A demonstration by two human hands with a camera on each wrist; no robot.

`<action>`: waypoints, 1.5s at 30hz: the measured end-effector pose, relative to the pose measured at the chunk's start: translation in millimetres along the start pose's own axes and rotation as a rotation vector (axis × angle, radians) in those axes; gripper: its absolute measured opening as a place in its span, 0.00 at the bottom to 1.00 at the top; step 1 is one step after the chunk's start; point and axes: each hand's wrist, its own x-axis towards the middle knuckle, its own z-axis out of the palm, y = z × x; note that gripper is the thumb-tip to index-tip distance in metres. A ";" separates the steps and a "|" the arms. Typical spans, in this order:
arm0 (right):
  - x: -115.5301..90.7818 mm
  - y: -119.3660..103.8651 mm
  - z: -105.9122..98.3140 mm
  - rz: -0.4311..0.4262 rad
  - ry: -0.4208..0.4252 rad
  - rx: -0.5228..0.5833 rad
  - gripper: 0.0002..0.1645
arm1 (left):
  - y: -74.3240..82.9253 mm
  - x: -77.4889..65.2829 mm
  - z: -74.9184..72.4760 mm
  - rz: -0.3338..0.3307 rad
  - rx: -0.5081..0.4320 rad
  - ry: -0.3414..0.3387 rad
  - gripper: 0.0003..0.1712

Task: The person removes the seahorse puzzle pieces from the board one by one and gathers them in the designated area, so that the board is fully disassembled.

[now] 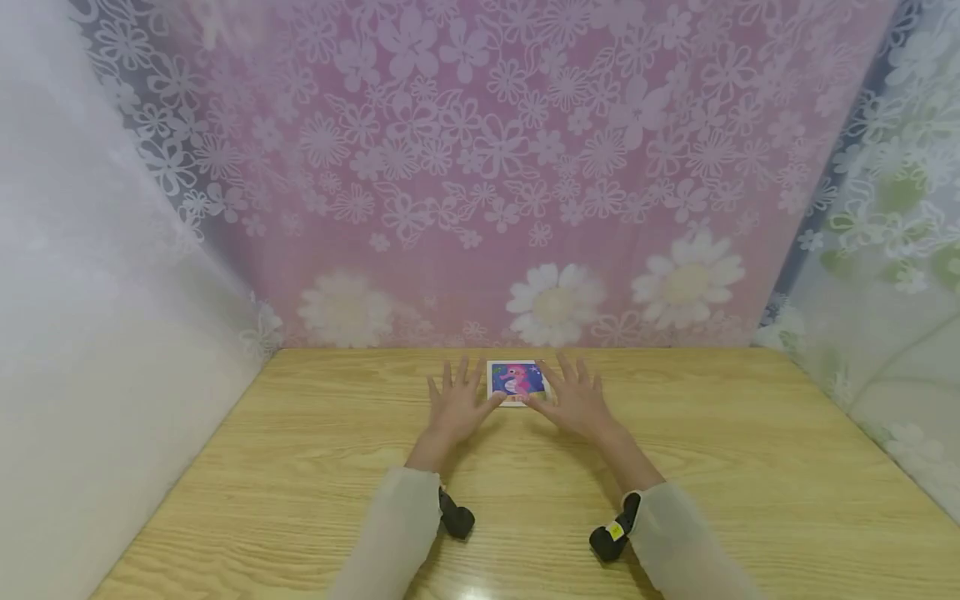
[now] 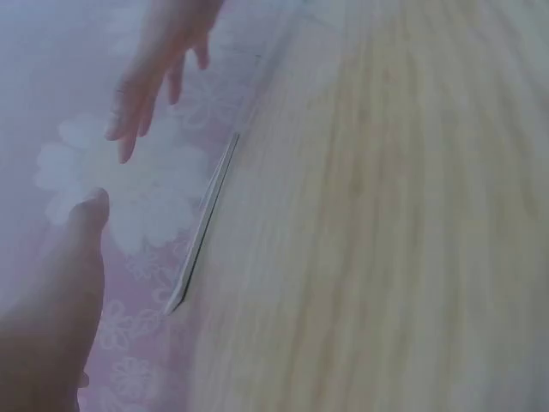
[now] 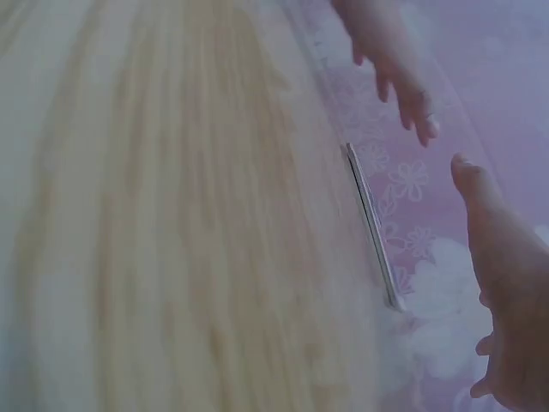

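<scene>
A small square picture card or thin board with a pink seahorse on blue and a white border lies flat near the table's far edge. My left hand hovers at its left side with fingers spread, and my right hand mirrors it on the right. Both thumbs point inward over the card's near edge in the head view. In the left wrist view the card shows edge-on, lying on the table below the hands. The right wrist view shows its thin edge too, with a gap under the hands. Neither hand holds anything.
The wood-grain table runs up to a pink flowered curtain at the back. A pale sheet hangs on the left, and a flowered one on the right. A black wrist camera sits at the left cuff, another at the right.
</scene>
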 end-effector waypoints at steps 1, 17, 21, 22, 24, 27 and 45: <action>0.3 0.7 2.6 0.008 -0.003 0.009 0.45 | -0.7 0.6 2.5 -0.001 -0.005 0.000 0.44; -0.2 23.7 35.4 0.029 -0.005 0.087 0.45 | -14.0 4.1 28.7 -0.010 -0.039 -0.051 0.38; -1.7 20.7 32.6 0.021 0.008 0.077 0.41 | -14.3 5.2 30.4 -0.020 -0.029 -0.063 0.36; -2.1 20.8 32.7 0.018 0.011 0.075 0.40 | -14.2 5.2 30.6 -0.021 -0.027 -0.065 0.36; -2.5 21.5 33.8 0.013 0.017 0.075 0.39 | -13.8 4.8 30.9 -0.022 -0.022 -0.067 0.36; -3.4 23.5 36.4 0.001 0.023 0.072 0.38 | -13.1 3.0 31.8 -0.016 -0.019 -0.062 0.35; -17.6 20.3 37.9 -0.046 0.063 0.096 0.34 | -10.5 -12.8 31.8 0.018 -0.092 -0.020 0.35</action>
